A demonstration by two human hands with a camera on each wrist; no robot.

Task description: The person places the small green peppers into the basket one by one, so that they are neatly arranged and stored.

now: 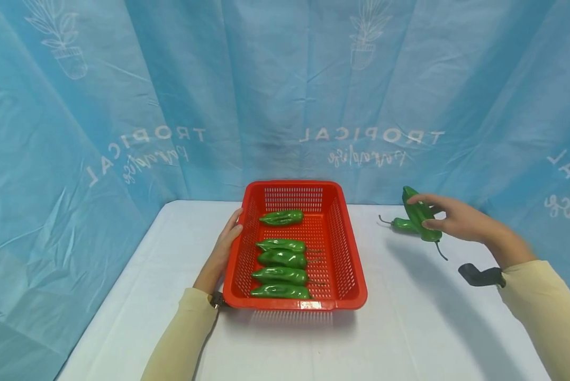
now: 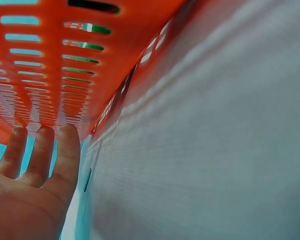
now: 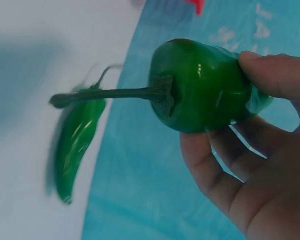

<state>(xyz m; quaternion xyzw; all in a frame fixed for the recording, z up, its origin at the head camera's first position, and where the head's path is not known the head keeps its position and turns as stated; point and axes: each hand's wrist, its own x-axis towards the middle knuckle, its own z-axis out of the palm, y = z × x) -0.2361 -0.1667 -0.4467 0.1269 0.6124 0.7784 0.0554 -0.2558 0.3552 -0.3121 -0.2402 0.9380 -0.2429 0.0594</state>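
A red plastic basket [image 1: 350, 254] with slotted walls stands mid-table. Several green peppers [image 1: 282, 258] lie inside it, most in a row toward the near end and one farther back. My left hand [image 1: 224, 247] is at the basket's left wall; in the left wrist view its straight fingers [image 2: 66, 160] reach up to the slotted side. Off to the right, my right hand [image 1: 461, 219] holds a green pepper [image 3: 200, 85] between thumb and fingers, above the table with its stem pointing down toward me. Another green pepper [image 3: 80, 145] lies on the table below it, partly hidden in the head view.
A white cloth [image 1: 408, 328] covers the table. Blue curtains [image 1: 275, 95] with mirrored lettering hang behind and at both sides, right at the table's far edge. Dark wrist straps [image 1: 481, 275] are worn at both cuffs.
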